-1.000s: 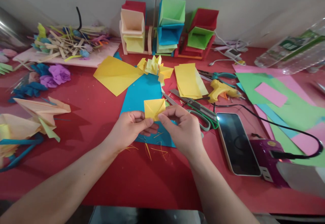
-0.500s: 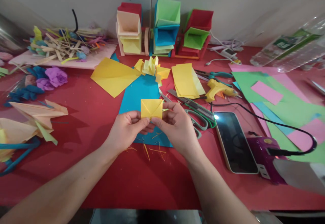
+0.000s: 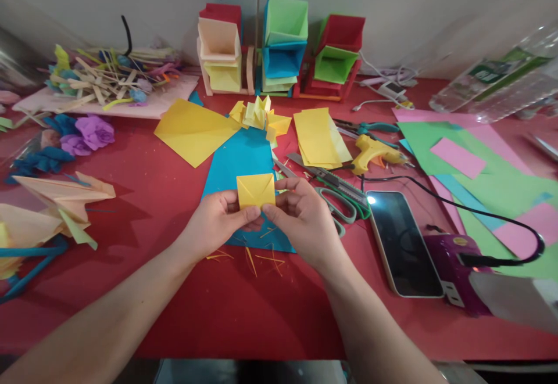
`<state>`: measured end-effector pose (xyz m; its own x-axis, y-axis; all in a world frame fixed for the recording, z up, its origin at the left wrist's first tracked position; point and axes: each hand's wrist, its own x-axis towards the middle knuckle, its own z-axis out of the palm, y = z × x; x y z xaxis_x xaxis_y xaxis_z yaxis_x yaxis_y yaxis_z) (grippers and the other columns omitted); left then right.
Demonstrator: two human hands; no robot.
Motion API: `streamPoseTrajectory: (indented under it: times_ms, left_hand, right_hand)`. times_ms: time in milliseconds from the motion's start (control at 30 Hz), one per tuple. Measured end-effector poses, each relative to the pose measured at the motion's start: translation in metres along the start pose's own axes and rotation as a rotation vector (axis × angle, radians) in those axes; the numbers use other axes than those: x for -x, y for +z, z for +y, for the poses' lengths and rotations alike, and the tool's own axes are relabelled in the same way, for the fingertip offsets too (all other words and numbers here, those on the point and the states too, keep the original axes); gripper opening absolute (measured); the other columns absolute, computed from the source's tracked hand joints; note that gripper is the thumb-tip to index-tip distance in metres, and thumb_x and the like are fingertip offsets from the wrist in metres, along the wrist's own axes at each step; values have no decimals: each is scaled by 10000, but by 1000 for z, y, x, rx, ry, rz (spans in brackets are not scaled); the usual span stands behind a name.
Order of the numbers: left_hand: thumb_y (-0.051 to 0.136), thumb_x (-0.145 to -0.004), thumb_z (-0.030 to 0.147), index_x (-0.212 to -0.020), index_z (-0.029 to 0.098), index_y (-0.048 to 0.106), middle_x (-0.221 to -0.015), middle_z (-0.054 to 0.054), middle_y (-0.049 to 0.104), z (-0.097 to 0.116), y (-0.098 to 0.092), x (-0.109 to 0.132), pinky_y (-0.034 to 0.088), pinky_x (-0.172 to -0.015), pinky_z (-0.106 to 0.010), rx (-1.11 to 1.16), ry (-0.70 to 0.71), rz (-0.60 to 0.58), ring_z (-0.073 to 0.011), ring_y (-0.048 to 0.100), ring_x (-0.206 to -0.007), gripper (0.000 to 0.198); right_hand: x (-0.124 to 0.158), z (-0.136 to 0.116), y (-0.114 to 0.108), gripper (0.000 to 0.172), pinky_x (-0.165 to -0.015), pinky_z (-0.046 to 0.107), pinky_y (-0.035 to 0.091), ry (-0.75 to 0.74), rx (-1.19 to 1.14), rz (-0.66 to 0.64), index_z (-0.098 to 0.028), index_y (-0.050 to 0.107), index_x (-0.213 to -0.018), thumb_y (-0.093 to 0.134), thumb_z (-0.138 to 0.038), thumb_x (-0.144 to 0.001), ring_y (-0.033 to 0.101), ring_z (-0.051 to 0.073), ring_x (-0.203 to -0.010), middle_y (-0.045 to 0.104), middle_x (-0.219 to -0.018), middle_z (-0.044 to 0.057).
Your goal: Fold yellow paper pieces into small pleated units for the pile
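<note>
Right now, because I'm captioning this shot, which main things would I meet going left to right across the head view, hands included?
Purple flowers, left hand, folded yellow paper, right hand, phone, purple socket block.

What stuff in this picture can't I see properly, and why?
In the head view:
Folded yellow paper square: its back faces away from the camera.
Flat blue paper sheet: partly covered by the bare left hand and bare right hand.
Clear plastic bottle: cut off by the right edge; its green label is too blurred to read.
</note>
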<state>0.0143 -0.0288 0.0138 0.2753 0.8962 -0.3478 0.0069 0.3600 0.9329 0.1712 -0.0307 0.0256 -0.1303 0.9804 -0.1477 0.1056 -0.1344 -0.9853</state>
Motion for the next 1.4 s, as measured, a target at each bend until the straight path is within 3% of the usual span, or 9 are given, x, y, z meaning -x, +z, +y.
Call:
streamPoseTrajectory:
  times_ms: [267, 433, 700, 900, 1067, 1300, 1400]
  left_hand:
    - [670, -712, 300, -880, 144, 635, -702, -14, 686, 1, 2, 2, 551, -627, -280, 23, -3, 39, -147, 653, -616, 232]
    - [676, -700, 287, -865, 142, 638, -654, -15, 683, 3, 1, 2, 550, -601, -286, 6, -49, 10, -151, 650, -575, 223]
    - [617, -760, 295, -830, 142, 667, -773, -79, 728, 10, -19, -1, 538, -607, -246, -31, -163, -245, -160, 680, -658, 176]
    - [585, -775, 271, -856, 127, 660, -749, -82, 725, 8, -12, -2, 532, -589, -241, -57, -143, -149, -154, 677, -640, 181]
    - [578, -780, 272, -849, 126, 634, -759, -79, 723, 5, -9, -2, 526, -590, -232, -50, -96, -139, -149, 677, -647, 171]
    - [577, -788, 264, -1075, 127, 509, -759, -86, 718, 11, -7, 3, 516, -602, -254, -22, -18, -156, -167, 684, -669, 325]
    - [561, -804, 277, -1187, 147, 407, -828, -107, 717, 13, -7, 5, 514, -645, -281, 13, 13, -227, -188, 687, -742, 432]
  right_hand:
    - [3, -3, 2, 266, -525, 216, 426, -63, 110, -28, -173, 452, -938, 600, -181, -716, 541, 89, -557, 593, -665, -31]
    - [2, -6, -3, 280, -485, 210, 401, 2, 112, -76, -178, 447, -943, 605, -193, -712, 534, 93, -521, 580, -606, -47]
    - [-1, -3, -9, 361, -539, 248, 484, 128, -116, -157, -179, 439, -959, 648, -183, -665, 607, 117, -552, 567, -576, -68]
    - [-6, 1, -8, 337, -497, 227, 456, 109, -31, -102, -173, 443, -932, 637, -171, -657, 554, 91, -467, 516, -506, -103]
    - [-9, 8, -6, 359, -508, 218, 419, 56, -33, -87, -168, 445, -950, 649, -205, -658, 530, 82, -467, 516, -506, -106]
    - [-6, 5, -8, 395, -499, 224, 387, 44, -110, -98, -164, 436, -961, 661, -209, -640, 502, 82, -448, 493, -494, -114]
    - [-4, 5, -10, 404, -483, 219, 369, 29, -145, -75, -169, 436, -959, 674, -217, -635, 487, 82, -433, 491, -484, -114]
